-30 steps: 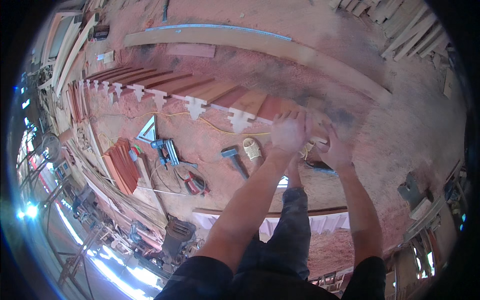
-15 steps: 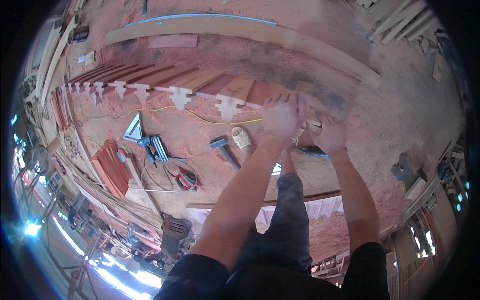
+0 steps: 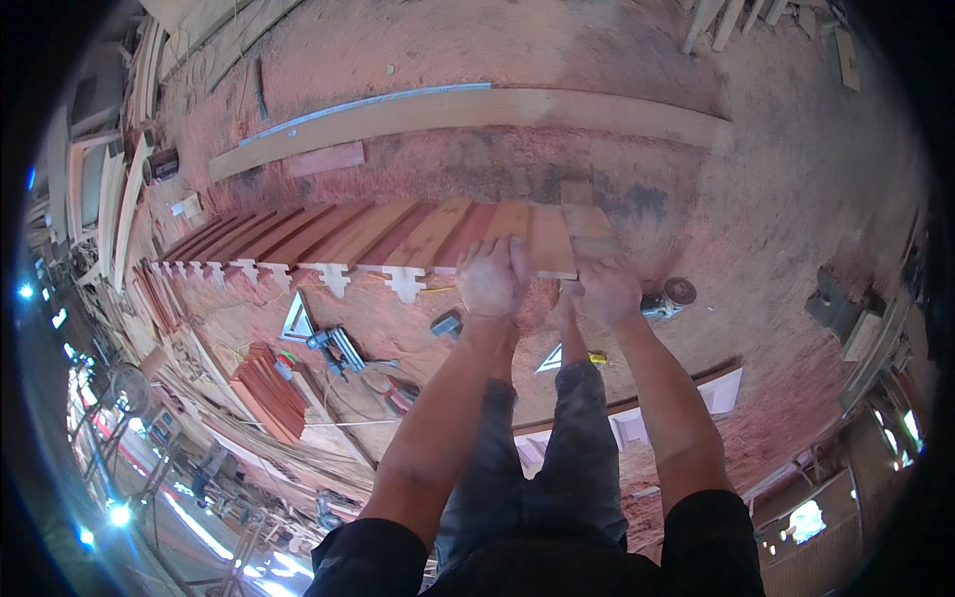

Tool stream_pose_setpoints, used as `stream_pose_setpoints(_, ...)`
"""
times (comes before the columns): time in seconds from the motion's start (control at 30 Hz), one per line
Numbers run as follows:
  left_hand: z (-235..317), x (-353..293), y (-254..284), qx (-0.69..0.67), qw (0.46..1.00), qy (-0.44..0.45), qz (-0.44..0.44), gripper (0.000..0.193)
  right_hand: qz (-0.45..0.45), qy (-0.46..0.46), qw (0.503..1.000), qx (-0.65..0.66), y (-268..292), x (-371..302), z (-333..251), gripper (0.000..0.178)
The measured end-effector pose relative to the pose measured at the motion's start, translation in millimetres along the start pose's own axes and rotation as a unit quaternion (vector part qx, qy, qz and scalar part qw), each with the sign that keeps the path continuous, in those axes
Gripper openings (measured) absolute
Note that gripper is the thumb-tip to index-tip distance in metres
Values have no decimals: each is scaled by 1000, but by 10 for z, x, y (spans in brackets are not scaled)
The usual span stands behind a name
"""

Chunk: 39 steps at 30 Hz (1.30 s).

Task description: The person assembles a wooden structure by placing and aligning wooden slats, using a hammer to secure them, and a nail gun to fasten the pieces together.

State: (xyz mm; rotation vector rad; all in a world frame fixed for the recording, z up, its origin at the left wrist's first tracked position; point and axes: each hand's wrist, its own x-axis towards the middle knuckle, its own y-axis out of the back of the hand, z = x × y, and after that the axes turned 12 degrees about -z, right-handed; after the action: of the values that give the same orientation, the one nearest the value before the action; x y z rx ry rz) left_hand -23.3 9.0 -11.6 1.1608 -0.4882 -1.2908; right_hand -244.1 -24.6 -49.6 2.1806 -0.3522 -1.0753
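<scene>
A row of wooden boards [image 3: 448,224], pale and reddish by turns, runs from the left to my hands, with notched wooden end pieces [image 3: 406,283] along its near side. My left hand [image 3: 493,279] is closed over the near end of a board, its fingers curled. To its right, my right hand [image 3: 608,289] grips the near end of the rightmost pale board [image 3: 589,223], fingers partly hidden. Between both hands another pale board [image 3: 551,241] lies flat.
Near my feet lie a hammer [image 3: 448,323], an angle grinder [image 3: 671,298] and a yellow tape measure [image 3: 597,358]. A nail gun [image 3: 343,350], a triangular square [image 3: 297,318] and stacked red boards [image 3: 269,393] are at left. Beyond the row lies a long plank [image 3: 557,107].
The view has shifted, so the row sits lower and further left. My hands are further apart, and a flat pale board shows between them. The angle grinder is now more visible.
</scene>
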Motion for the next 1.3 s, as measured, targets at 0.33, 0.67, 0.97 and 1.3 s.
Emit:
stream_pose_setpoints(0.33, -29, -7, -20, -9, 1000, -13, -1, 24, -55, 12, 998, -41, 3, 13, 5, 58)
stream_pose_setpoints(0.67, -46, -23, -44, -21, 1000, -15, 5, 27, -24, 19, 998, -59, -21, 12, 12, 54)
stream_pose_setpoints(0.97, -77, -38, -15, -82, 997, -4, -7, 25, -21, -21, 999, -22, 55, 13, -71, 57)
stream_pose_setpoints(1.3, -1035, -2022, -436, -318, 940, 108, 58, 35, 40, -36, 996, -76, -58, -26, -81, 49)
